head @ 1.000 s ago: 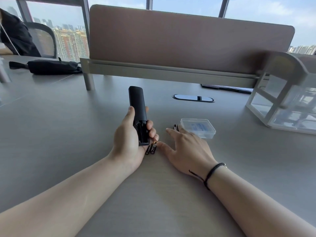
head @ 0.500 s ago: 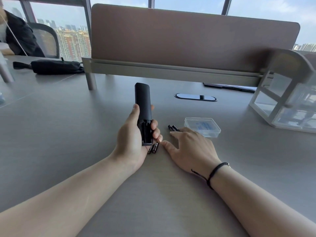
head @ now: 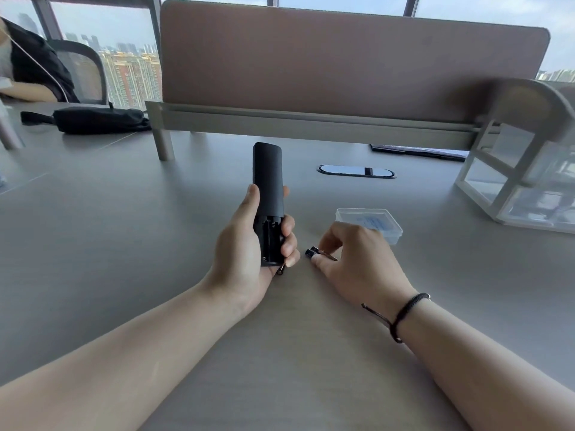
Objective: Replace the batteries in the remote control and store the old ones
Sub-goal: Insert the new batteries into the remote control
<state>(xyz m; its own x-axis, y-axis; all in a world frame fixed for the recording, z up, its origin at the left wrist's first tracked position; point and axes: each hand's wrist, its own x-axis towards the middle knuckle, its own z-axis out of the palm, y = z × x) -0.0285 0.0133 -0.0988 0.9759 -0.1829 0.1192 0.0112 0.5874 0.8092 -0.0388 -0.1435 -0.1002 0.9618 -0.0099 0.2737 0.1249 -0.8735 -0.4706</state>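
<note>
We see a grey table (head: 124,244) from above, with two bare forearms reaching in from the near edge. The left hand (head: 249,259) holds a black remote control (head: 268,178) upright, back side facing us. The thumb lies along the remote's left edge, and the other fingers (head: 287,241) curl around its right edge, pressed together. The battery compartment (head: 270,241) at the near end is open and looks empty, with its springs showing at the far end of the slot. Just below the remote's near end, the tip of an old battery (head: 281,269) peeks out on the table, beside the left little finger.

To the right, the right hand (head: 357,262) rests on the table, its thumb and curled forefinger pinching a pair of dark batteries (head: 312,252). The batteries' left ends poke out past the fingertips, pointing toward the remote, close to it but not touching. Just beyond the right knuckles sits a clear plastic box (head: 370,223) with its lid shut. A dark cord bracelet (head: 401,312) circles the right wrist.
</note>
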